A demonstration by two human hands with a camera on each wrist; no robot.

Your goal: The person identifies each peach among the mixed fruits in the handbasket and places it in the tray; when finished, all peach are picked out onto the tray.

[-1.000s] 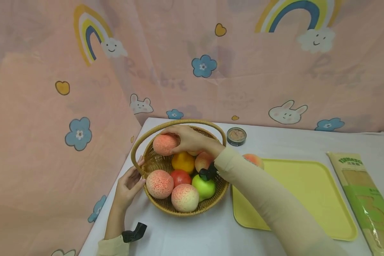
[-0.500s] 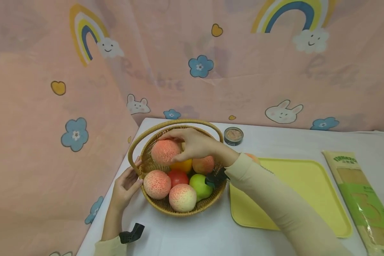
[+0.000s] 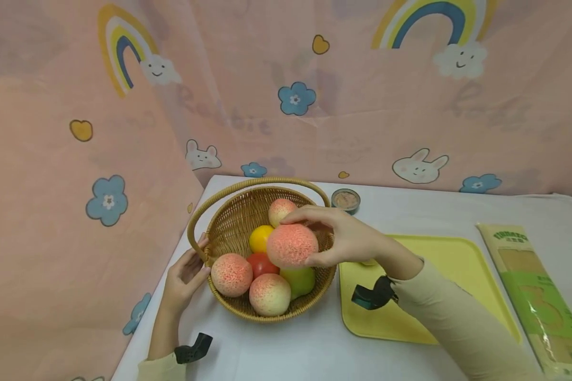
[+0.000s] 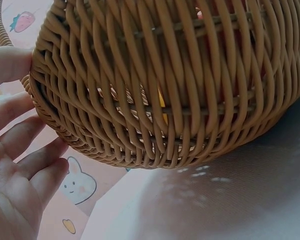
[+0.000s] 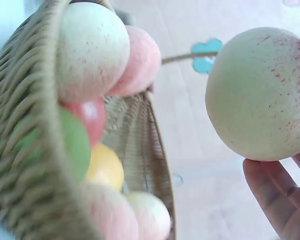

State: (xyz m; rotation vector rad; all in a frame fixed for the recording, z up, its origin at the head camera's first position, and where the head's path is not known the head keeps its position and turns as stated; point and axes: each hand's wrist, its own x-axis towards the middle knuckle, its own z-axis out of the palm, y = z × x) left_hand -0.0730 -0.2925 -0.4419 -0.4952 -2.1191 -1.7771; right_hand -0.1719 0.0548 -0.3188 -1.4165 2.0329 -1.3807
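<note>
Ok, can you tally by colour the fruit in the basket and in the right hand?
Pink peaches: 5 (4 in the basket, 1 in the right hand)
Yellow fruit: 1
Red fruit: 1
Green fruit: 1
Total visible: 8

held peach [image 3: 293, 245]: pink-and-cream, red-speckled | basket [image 3: 232, 222]: tan weave | tray [image 3: 450, 258]: yellow

Fruit [image 3: 269, 295] in basket [image 3: 231, 227]; tray [image 3: 438, 254] right of basket; packet [image 3: 534, 296] right of tray.
</note>
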